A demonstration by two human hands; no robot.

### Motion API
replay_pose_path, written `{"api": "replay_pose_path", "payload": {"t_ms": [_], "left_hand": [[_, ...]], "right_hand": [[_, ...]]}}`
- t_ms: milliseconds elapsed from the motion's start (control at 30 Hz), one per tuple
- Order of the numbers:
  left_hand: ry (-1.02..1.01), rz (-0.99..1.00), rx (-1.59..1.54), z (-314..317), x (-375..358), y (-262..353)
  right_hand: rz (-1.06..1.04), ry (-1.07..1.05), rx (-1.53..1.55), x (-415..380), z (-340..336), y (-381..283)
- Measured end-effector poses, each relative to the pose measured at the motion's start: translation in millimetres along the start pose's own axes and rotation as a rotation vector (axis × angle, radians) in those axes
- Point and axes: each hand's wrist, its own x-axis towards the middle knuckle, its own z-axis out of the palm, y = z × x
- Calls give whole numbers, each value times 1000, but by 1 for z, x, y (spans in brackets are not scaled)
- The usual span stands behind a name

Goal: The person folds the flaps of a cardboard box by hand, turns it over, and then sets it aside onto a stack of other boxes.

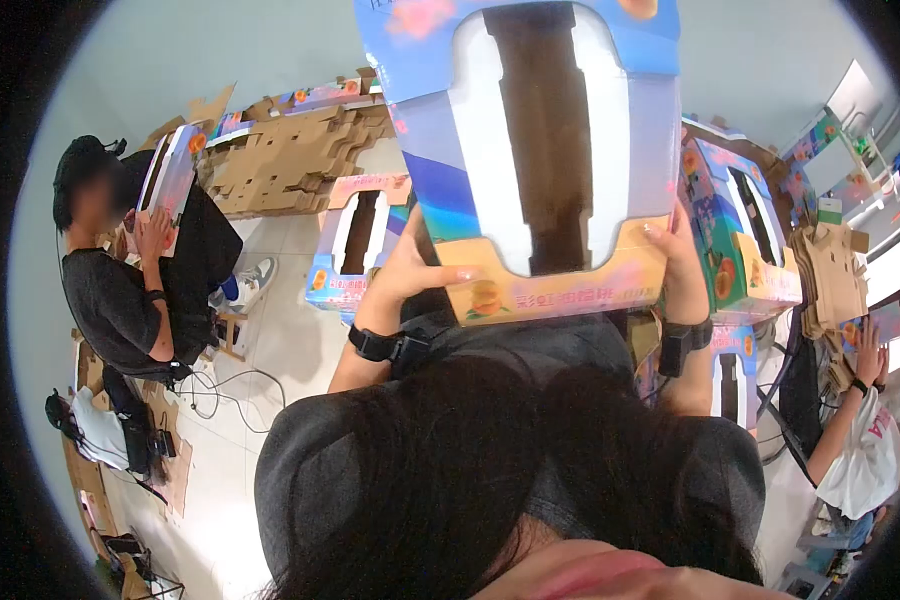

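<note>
A printed cardboard fruit box [440, 180] in blue, purple and peach is held up in front of me, tilted toward the camera. Its large cut-out window has white side flaps and shows the brown cardboard inside. My left hand [410, 262] grips the lower left side, thumb across the peach front panel. On the lower right side, my right hand [680, 255] is closed round the edge, its thumb on the front and most fingers hidden behind the board. Dark bands sit on both wrists.
Similar boxes stand at the left [320, 275] and right [715, 215]. Flat brown cardboard sheets [270, 165] are stacked behind. One co-worker [120, 290] at left handles another box; a person's hands [868, 358] show at far right. Cables [240, 385] lie on the floor.
</note>
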Motion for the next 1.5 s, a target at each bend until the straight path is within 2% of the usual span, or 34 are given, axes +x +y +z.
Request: {"api": "replay_pose_path", "payload": {"t_ms": [100, 200, 233, 300, 367, 400, 500, 567, 600, 700, 900, 1000, 1100, 1200, 1300, 1400, 1500], "left_hand": [[58, 39, -37, 20, 7, -8], [36, 84, 206, 24, 11, -25], [8, 57, 203, 18, 12, -30], [-48, 2, 200, 8, 13, -40], [-122, -86, -47, -8, 9, -39], [-143, -16, -137, -19, 6, -56], [223, 32, -247, -51, -8, -74], [338, 57, -246, -62, -17, -67], [366, 62, -239, -66, -20, -62], [393, 65, -213, -75, -26, -55], [384, 55, -185, -86, -24, -51], [393, 54, -179, -86, -21, -47], [457, 52, -198, -79, -14, -36], [450, 56, -274, -85, -19, -36], [361, 68, -220, -82, -23, -24], [280, 63, -189, -84, -30, -20], [201, 54, -175, -85, -34, -16]], "right_hand": [[-62, 9, -28, 9, -10, -13], [-166, -29, -120, 26, -32, -24], [-191, -31, -189, 32, -39, -26], [-205, -12, -179, 21, -2, -66], [-266, -81, -316, 26, -2, -80], [-277, -133, -346, 26, 10, -96], [-292, -226, -367, 26, 21, -103], [-289, -263, -366, 27, 24, -94], [-222, -302, -359, 26, 28, -93], [-196, -291, -270, 25, 32, -80], [-136, -356, -322, 40, 21, -63], [-67, -333, -443, 47, 20, -57], [-210, -225, -654, 50, 27, -53], [-344, -171, -721, 51, 54, -72], [-512, -55, -950, 42, 99, -99], [-707, -63, -964, 23, 143, -122], [-691, 2, -987, 23, 162, -127]]}}
